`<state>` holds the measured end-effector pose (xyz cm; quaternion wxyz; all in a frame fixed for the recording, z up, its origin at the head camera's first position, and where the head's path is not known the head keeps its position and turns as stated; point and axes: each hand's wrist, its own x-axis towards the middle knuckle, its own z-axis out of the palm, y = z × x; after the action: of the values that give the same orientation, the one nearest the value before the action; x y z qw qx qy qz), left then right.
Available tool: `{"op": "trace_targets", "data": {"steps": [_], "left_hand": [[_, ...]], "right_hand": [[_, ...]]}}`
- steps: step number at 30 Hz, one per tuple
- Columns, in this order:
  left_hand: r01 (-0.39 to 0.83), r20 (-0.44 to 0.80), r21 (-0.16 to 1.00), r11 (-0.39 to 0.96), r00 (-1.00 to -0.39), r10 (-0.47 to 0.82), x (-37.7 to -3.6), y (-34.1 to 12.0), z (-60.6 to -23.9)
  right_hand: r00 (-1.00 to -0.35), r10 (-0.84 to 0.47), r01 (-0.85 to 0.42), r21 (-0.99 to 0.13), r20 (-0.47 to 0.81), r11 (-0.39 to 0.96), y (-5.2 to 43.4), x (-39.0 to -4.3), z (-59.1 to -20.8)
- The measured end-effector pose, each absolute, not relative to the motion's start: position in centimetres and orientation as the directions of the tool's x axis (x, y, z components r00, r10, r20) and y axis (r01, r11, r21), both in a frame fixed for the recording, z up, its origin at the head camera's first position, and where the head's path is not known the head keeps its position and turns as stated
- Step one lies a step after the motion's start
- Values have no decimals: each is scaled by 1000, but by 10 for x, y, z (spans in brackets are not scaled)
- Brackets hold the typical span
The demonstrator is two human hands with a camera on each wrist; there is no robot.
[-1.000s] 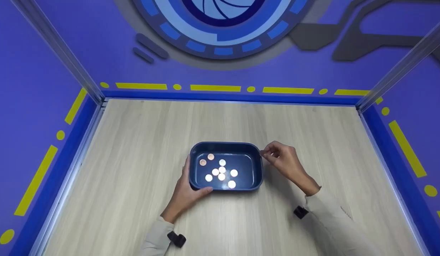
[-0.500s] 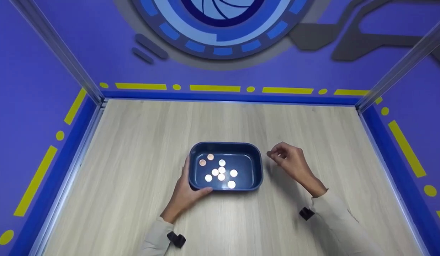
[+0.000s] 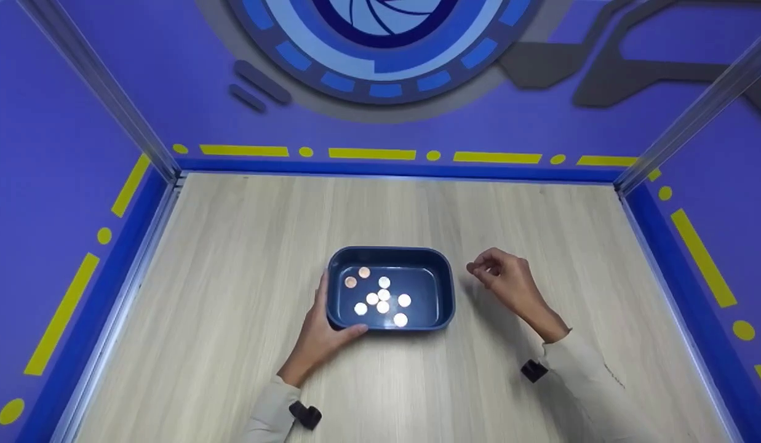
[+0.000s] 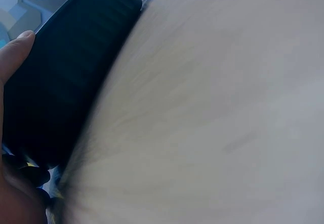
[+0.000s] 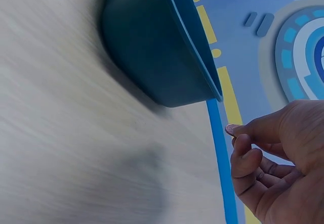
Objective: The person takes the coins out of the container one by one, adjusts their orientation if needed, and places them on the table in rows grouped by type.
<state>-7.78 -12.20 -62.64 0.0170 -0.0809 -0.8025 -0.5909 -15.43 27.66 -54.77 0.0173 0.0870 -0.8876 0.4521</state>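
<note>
A dark blue rectangular container [image 3: 424, 286] stands in the middle of the wooden table in the head view. My left hand [image 3: 322, 338] grips its left end, thumb over the front rim and the other fingers along the left wall. Several round coins [image 3: 384, 295] lie flat inside; most shine white, while two copper ones [image 3: 351, 282] are at the back left. To the container's right, my right hand [image 3: 506, 280] is raised, apart from the rim. Between thumb and forefinger it pinches a small copper coin [image 5: 232, 129], best seen in the right wrist view.
The wooden table [image 3: 245, 246] is enclosed by a blue-purple back wall [image 3: 380, 132] and side walls with yellow marks. A metal frame edge [image 3: 122, 307] runs along the left side. Black wrist cameras [image 3: 305, 415] sit on both sleeves.
My right hand, with the coin still pinched, has moved from the container's right rim a short way to the right. The left hand, container and coins inside stay in place.
</note>
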Motion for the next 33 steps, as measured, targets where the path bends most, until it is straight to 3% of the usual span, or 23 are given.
{"op": "trace_targets", "data": {"steps": [33], "left_hand": [[123,96,943,308,-990,103,-76,-122,-627]], "right_hand": [[-992,-121,-109,-798,46,593,289,-154,-587]]}}
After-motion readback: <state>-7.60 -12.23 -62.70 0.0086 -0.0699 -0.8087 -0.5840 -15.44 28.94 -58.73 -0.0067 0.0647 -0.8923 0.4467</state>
